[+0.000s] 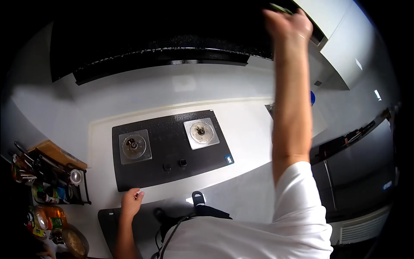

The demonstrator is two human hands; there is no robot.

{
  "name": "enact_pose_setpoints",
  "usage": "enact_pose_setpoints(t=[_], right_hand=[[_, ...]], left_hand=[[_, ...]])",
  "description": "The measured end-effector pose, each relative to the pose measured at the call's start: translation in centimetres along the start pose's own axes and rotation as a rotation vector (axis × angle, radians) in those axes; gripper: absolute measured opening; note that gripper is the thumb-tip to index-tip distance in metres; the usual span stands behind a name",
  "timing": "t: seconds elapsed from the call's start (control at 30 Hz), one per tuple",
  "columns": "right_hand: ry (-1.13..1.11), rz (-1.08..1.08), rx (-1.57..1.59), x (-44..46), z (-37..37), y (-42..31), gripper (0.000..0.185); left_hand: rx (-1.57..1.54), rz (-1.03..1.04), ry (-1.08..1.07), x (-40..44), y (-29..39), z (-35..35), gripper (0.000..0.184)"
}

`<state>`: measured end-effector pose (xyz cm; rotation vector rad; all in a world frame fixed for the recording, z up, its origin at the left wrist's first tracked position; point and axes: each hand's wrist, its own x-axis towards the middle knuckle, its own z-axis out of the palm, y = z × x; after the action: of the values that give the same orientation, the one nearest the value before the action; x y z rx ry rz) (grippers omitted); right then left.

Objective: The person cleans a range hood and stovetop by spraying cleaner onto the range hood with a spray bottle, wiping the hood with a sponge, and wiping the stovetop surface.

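High at the upper right, my right hand (290, 25) presses toward the black range hood (168, 55), the arm stretched fully up. Its fingers close on a flat green thing (281, 8), of which only a thin edge shows; its kind is unclear. My left hand (131, 202) hangs low by the front edge of the white counter (246, 125), with fingers curled in and nothing visible in them. Between the hands lies the black gas stove (166, 138), its burners bare of grates. Wet droplets speckle its glass top.
A rack of bottles and utensils (60, 181) stands at the left end of the counter. Below it are an oil bottle (49, 217) and a pot with a glass lid (74, 242). White wall cabinets (349, 52) hang at the upper right, above a dark refrigerator (362, 168).
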<state>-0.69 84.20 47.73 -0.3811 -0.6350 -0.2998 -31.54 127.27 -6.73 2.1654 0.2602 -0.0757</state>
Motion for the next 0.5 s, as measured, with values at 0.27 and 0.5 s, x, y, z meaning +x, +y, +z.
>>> enact_pose_setpoints(t=[0.27, 0.5], right_hand=[[-0.079, 0.209, 0.293, -9.5, 11.0, 10.1, 0.075], [-0.007, 0.154, -0.109, 0.3, -5.5, -13.2, 0.106]], left_hand=[[0.040, 0.039, -0.046, 1.3, -0.7, -1.1, 0.038], [0.077, 0.080, -0.015, 2.2, 2.6, -1.2, 0.039]])
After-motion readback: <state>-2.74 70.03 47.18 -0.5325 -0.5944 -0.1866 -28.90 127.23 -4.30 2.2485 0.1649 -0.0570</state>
